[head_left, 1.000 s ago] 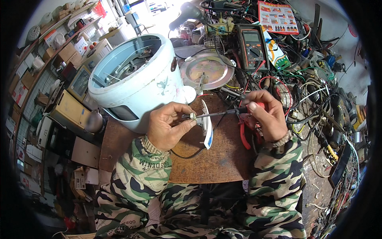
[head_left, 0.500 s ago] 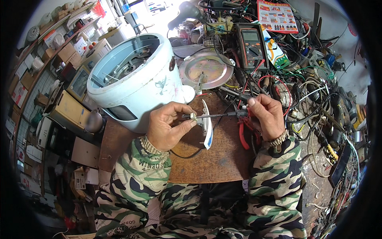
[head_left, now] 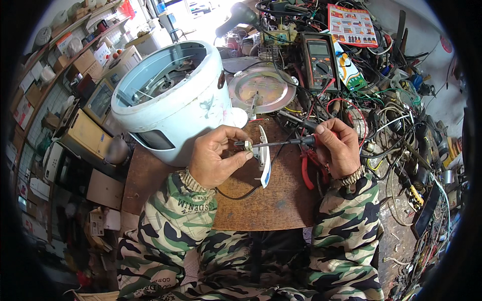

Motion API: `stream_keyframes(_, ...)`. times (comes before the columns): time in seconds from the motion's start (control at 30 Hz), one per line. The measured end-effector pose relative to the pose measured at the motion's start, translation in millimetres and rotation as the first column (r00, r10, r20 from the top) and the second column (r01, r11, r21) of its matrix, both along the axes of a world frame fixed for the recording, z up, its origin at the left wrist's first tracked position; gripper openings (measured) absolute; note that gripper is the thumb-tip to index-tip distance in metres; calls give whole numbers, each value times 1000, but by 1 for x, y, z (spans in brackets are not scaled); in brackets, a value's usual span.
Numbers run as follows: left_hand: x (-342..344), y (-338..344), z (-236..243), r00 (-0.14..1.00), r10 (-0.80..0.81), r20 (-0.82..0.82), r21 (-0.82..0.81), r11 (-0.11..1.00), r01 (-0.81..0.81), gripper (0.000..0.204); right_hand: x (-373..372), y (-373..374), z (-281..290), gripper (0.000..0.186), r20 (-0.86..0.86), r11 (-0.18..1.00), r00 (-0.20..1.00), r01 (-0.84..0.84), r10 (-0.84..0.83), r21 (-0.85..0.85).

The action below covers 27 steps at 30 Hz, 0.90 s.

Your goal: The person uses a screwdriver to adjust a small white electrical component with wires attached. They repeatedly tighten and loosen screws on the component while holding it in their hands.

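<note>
My left hand (head_left: 216,158) pinches a small metal part (head_left: 247,145) over a brown wooden board (head_left: 273,200). A curved white plastic strip (head_left: 264,158) hangs beside that part. My right hand (head_left: 337,146) grips a screwdriver (head_left: 281,143) by its dark handle, and the thin shaft points left with its tip at the small part. A black wire (head_left: 241,194) loops from under my left hand across the board. A pale blue open cooker body (head_left: 173,103) stands just behind my left hand.
A round metal plate (head_left: 262,90) lies behind the board, with a dark multimeter (head_left: 320,60) to its right. Red-handled pliers (head_left: 306,168) rest by my right wrist. Tangled wires and tools (head_left: 401,130) crowd the right side. Shelves with boxes (head_left: 60,100) fill the left.
My right hand has shifted slightly on the screwdriver handle. The shaft stays against the small part and my left hand keeps its hold.
</note>
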<state>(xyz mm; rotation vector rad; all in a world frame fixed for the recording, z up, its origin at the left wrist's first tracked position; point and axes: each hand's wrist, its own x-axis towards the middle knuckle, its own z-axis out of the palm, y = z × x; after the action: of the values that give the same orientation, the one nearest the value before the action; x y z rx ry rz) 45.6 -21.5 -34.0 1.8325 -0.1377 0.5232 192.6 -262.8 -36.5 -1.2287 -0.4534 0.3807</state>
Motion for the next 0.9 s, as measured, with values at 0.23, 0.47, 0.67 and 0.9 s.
stream_keyframes(0.23, 0, 4, -3, 1000, -1, 7, -4, 1000, 1, 30, -11, 7, 7, 18, 36, 987, 999, 8, -14, 163)
stream_keyframes(0.47, -9, 1, 0, 987, 148, 55, 147, 977, -154, 33, -1, 9, -3, 19, -17, 991, 996, -89, 92, 104)
stream_keyframes(0.67, 9, -7, -8, 997, 80, 23, -9, 997, -80, 34, 1, -4, -5, 17, 12, 997, 1000, 11, -12, 76)
stream_keyframes(0.9, -2, -1, 2, 992, 112, 61, 12, 993, -113, 33, 0, 4, -2, 17, 8, 996, 999, -32, 31, 85)
